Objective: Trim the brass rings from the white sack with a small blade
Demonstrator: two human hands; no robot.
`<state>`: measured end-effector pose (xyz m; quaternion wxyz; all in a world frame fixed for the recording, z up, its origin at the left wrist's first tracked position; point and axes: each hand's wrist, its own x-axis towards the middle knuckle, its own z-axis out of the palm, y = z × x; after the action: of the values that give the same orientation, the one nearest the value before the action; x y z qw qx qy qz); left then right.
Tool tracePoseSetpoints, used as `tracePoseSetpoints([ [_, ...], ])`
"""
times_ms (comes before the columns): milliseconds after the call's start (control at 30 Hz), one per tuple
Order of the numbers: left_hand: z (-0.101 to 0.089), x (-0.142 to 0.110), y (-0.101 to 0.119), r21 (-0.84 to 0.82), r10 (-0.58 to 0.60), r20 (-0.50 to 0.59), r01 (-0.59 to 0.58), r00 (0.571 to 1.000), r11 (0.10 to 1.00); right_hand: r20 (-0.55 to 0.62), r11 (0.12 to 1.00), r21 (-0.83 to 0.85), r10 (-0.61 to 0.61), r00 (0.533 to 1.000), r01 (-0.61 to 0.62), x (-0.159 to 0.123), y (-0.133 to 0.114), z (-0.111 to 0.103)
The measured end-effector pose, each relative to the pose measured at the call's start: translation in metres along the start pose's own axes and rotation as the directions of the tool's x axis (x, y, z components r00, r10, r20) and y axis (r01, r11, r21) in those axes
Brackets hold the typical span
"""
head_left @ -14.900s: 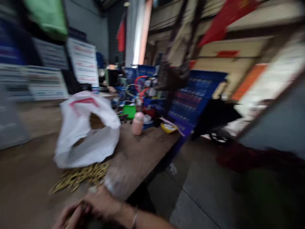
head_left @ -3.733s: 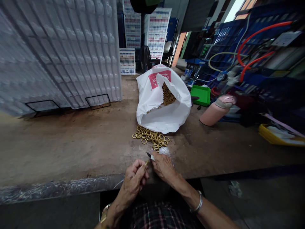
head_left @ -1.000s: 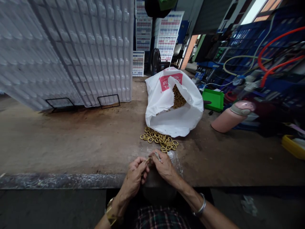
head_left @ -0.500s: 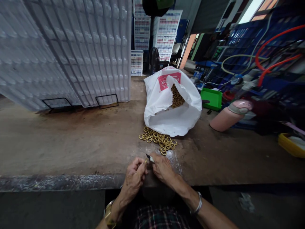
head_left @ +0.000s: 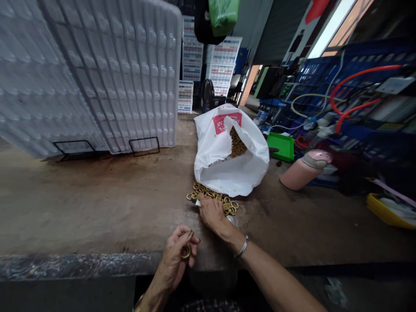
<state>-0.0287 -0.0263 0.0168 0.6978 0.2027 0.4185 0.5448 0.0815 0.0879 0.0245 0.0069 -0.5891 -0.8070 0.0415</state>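
Observation:
A brass-coloured ring (head_left: 185, 252) sits in the curled fingers of my left hand (head_left: 175, 255), just above the table's near edge. My right hand (head_left: 212, 215) is over the pile of brass-coloured rings (head_left: 230, 205), its fingertips down among them. It also holds a small knife (head_left: 196, 202) with a dark pointed blade and a pale handle, pointing left. Whether its fingers have a ring too, I cannot tell. Right behind the pile lies a white sack (head_left: 232, 171) with a torn opening and more rings inside.
Clear ribbed plastic trays (head_left: 139, 78) stand upright on the left, against black wire holders (head_left: 144, 146). To the right are a green tray (head_left: 281, 146), a pink bottle (head_left: 300, 171) and a yellow container (head_left: 388, 212). The wooden table (head_left: 97, 208) ends at a worn front edge.
My hands have parted. My right hand has gone forward to the ring pile with the knife, while my left hand has turned and shows a ring. The view has tilted up slightly.

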Motion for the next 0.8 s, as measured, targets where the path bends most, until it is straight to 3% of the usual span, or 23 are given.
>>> tracePoseSetpoints([
  [267, -0.005, 0.009, 0.003, -0.175, -0.108, -0.009, 0.104, 0.994, 0.979, -0.023, 1.000, 0.000, 0.005, 1.000, -0.005, -0.001, 0.006, 0.008],
  [400, -0.003, 0.017, 0.001, -0.136, -0.063, -0.061, 0.054, 0.996, 0.989, -0.067, 0.963, 0.256, -0.068, 0.995, 0.083, -0.012, 0.014, 0.013],
  [500, 0.000, 0.022, -0.003, -0.002, 0.033, -0.098, -0.034, 0.995, 0.999, -0.141, 0.817, 0.545, -0.131, 0.981, 0.187, -0.027, 0.019, 0.015],
  [600, 0.001, 0.027, -0.009, 0.130, 0.101, -0.114, -0.086, 0.988, 0.988, -0.173, 0.651, 0.726, -0.141, 0.975, 0.223, -0.042, 0.020, 0.014],
  [700, 0.000, 0.030, -0.013, 0.277, 0.081, -0.103, -0.049, 0.991, 0.960, -0.113, 0.557, 0.813, -0.131, 0.985, 0.167, -0.053, 0.018, 0.012],
  [800, -0.004, 0.031, -0.014, 0.375, 0.043, -0.133, 0.010, 0.990, 0.927, 0.006, 0.466, 0.884, -0.080, 0.997, 0.032, -0.058, 0.014, 0.012],
])
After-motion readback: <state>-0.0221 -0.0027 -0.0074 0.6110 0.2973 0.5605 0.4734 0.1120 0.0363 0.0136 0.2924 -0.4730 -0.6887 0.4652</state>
